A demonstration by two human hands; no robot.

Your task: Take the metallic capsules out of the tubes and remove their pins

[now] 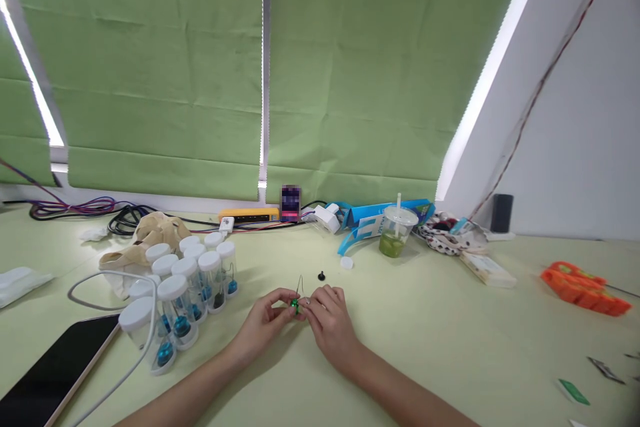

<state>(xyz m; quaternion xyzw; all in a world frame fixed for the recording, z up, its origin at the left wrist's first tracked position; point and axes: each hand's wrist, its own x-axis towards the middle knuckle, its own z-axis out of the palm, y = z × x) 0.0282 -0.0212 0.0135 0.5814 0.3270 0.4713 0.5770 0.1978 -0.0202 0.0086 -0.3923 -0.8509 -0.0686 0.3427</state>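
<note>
Between the fingertips of my left hand (270, 320) is a small shiny green piece (295, 305) with a thin bent wire (300, 285) rising from it. The fingers of my right hand (333, 323) are pinched together at the right side of that piece. Whether they grip a separate tiny part there is too small to tell. Just beyond my hands, a small black knob-like part (321, 276) stands on the table. Farther back lies a round white cap (347, 263). To the left of my left hand, several clear tubes (180, 307) with white caps hold blue pieces with bent wires.
A tablet (60, 367) lies at the left front, with a white cable (117, 383) looping beside the tubes. A cup of green drink (395, 233) stands at the back. An orange object (585, 288) and a green card (574, 391) lie right. A power strip (249, 215) runs along the wall.
</note>
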